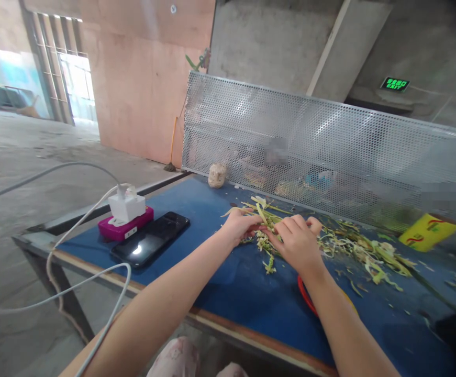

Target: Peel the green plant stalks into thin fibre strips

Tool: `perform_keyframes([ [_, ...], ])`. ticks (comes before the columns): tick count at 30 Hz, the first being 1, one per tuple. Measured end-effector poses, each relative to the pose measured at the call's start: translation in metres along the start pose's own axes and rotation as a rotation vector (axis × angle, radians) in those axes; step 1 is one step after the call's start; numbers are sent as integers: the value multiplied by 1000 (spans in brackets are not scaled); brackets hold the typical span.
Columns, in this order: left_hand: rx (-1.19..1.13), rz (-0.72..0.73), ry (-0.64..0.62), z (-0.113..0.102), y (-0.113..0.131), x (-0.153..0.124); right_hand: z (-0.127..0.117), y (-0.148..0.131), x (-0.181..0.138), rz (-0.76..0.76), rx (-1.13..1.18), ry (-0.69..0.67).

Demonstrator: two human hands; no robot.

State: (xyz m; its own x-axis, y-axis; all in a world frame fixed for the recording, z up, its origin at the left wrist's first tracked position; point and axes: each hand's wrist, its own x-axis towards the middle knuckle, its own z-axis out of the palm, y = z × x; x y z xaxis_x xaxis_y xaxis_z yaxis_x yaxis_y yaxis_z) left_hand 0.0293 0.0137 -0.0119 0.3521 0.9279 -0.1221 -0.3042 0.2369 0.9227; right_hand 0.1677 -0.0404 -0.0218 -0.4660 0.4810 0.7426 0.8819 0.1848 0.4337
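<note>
- Left hand (243,226): one, near the middle of my head view; fingers closed around a green stalk (264,215).
- Right hand (299,240): one, just beside the left; fingers curled, thumb and fingertips closed on the same stalk, though the exact contact is partly hidden from me.
- Green stalk: held between both hands, above the table's far half, among loose plant bits (269,264).
- Table (228,288): blue top, wooden front edge, metal frame.
- Trimmings (369,254): heap of green and pale strips, spread to the right of the right hand.
- Red rim (304,297): partly hidden beneath the right forearm; I cannot tell what it belongs to.
- Phone (151,240): one, black, lying flat left of the hands.
- Power strip (113,229): one, pink, just beside the phone; white charger (126,208) plugged in on top.
- Pale lump (217,175): one, at the table's far edge.
- Metal screen (330,139): perforated, standing along the far side.
- Packet (427,232): one, yellow, tilted, near the screen at right.
</note>
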Motion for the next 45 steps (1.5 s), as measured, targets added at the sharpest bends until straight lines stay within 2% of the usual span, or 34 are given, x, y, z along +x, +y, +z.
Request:
perform_keyframes([
  [5,-9,15,-11,-1,2,0,-1,-6,3,77,125,-48],
  [13,-90,60,-28,-3,3,1,10,-12,0,321,301,91],
  [16,-130,80,-25,-4,1,1,12,-14,0,377,410,89],
  [23,-258,184,102,-14,5,10,8,-19,-10,566,576,-147],
  [27,-280,214,156,-20,5,17,8,-18,-30,471,570,-276],
  [32,-234,212,139,-18,2,17,-8,-20,-48,502,455,-347],
  [37,-131,237,76,-14,4,12,-23,-9,-46,535,469,-398],
  [39,-83,255,33,-12,6,9,-24,-1,-39,563,493,-379],
  [42,-20,278,-46,-10,8,4,-22,9,-18,603,555,-216],
  [45,31,288,-103,-9,8,2,-15,14,8,583,554,-157],
])
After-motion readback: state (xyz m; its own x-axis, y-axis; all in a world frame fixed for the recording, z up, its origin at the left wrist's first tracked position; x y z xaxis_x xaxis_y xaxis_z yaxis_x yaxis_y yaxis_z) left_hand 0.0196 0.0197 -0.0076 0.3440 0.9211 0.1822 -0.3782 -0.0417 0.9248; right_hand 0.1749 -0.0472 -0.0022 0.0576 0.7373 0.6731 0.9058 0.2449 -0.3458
